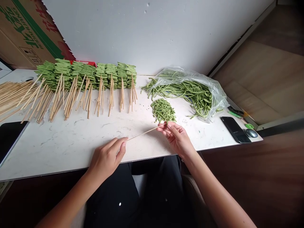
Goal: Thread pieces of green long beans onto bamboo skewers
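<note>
My left hand (105,155) pinches one end of a thin bamboo skewer (144,131) between thumb and fingers, just above the front of the table. The skewer slants up to the right. At its far end my right hand (177,136) is closed, with a bit of green bean (167,123) showing at the fingertips; whether the skewer's tip has gone into the bean is hidden. Right behind that hand lies a small heap of short-cut green bean pieces (163,110). Skewered rows of cut beans (86,74) are stacked along the back left, their bare sticks pointing forward.
Loose skewers (14,95) lie at the far left, near a dark tablet-like device (11,136). Long beans spill from a clear plastic bag (219,95) at the back right. A phone (235,129) lies at the right end of the white table (71,145). A cardboard box (26,34) stands behind.
</note>
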Motion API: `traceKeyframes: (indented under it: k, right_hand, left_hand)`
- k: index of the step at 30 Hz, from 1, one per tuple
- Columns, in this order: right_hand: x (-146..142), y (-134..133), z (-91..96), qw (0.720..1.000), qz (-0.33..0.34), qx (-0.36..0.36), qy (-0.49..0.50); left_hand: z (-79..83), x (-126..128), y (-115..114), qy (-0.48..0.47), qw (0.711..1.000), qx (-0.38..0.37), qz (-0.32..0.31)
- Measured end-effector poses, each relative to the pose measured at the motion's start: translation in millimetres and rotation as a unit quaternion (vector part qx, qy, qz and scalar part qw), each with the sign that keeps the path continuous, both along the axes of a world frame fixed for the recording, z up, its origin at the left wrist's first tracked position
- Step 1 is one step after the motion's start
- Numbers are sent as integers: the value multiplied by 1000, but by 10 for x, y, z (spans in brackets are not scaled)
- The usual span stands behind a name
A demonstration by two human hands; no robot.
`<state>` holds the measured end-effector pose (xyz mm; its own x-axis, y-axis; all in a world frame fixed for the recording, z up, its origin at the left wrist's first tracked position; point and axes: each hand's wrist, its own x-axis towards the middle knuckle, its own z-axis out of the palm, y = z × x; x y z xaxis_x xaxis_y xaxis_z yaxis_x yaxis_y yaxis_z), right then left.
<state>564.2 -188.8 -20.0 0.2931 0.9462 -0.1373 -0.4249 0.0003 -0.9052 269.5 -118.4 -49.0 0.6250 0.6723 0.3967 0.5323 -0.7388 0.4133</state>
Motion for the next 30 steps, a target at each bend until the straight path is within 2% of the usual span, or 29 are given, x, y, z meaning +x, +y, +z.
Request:
traceKeyframes:
  k: [11,22,30]
  right_hand:
    - [-8,0,26,1000,-11,-3,-10]
    - [-1,5,21,1000,-18,11,-20]
    - [46,-22,18,996,-36,19,-82]
  left_hand:
    - [-5,14,-20,5,998,65,5]
    - [-15,19,-11,13,997,69,5]
    - [-5,9,-19,21,997,76,5]
